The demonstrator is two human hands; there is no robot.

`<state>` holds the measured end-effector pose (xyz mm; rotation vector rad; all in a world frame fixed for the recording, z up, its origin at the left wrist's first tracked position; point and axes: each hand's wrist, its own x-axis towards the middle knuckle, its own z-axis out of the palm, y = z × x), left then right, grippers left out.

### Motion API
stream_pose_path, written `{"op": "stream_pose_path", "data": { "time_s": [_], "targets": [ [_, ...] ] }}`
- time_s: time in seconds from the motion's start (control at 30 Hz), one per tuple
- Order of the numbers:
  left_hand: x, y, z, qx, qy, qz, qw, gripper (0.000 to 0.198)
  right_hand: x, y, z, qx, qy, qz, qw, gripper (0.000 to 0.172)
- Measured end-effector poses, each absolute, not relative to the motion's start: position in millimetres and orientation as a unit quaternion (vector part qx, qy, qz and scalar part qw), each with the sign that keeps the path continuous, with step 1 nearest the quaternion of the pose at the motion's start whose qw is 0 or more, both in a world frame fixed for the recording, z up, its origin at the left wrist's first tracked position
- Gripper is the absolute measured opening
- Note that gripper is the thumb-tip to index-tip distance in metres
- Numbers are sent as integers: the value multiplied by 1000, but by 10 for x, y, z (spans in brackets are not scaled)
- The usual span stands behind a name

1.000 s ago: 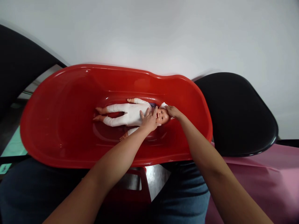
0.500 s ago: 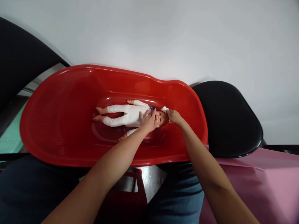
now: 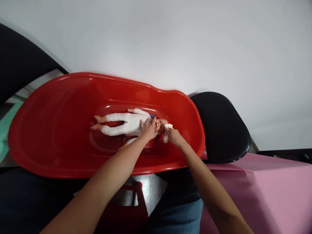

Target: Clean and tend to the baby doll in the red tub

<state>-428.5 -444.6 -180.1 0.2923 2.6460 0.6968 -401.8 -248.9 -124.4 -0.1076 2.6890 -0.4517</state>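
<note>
The fingers (image 3: 144, 124) of the left hand (image 3: 147, 130) lie spread and flat on the chest of a doll (image 3: 126, 124), thumb up by its chin, pressing rather than gripping. The right hand (image 3: 173, 136) has its fingers pinched together on a small white cloth (image 3: 166, 136), held against the side of the doll's head.

The doll lies on its back on the floor of a red tub (image 3: 60, 110), head toward the tub's right end. It looks light, with a hard plastic head and limbs and a soft fabric-covered trunk. On the smooth tub it would probably slide, so the trunk or the neck seems the surest hold.

The left wrist hides most of the doll's near arm, and the cloth covers part of its head. A yellow fleck on the cloth is too small to identify, and I cannot tell whether the tub holds water. A black chair (image 3: 219, 130) and a pink sheet (image 3: 263, 191) lie beyond the tub's right end.
</note>
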Motion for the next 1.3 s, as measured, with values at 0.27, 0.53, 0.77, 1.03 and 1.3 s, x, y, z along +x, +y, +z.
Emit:
{"op": "stream_pose_path", "data": {
  "time_s": [0.27,0.53,0.77,1.03,1.3],
  "targets": [
    [-4292,-4450,-1787,91,939,260,205,107,-4105,-2652,-1294,126,944,-196,235,13],
    [-4277,-4442,-1815,89,941,262,194,107,-4246,-2508,-1192,251,914,-280,150,38],
    [-4272,-4440,-1785,86,941,262,196,103,-4202,-2568,-1239,201,868,-412,193,45],
    [-4287,-4458,-1753,89,938,258,212,104,-4232,-2509,-1316,167,934,-284,137,77],
    [-4292,-4456,-1791,87,937,267,208,105,-4207,-2529,-1259,151,946,-248,141,45]
  ]
}}
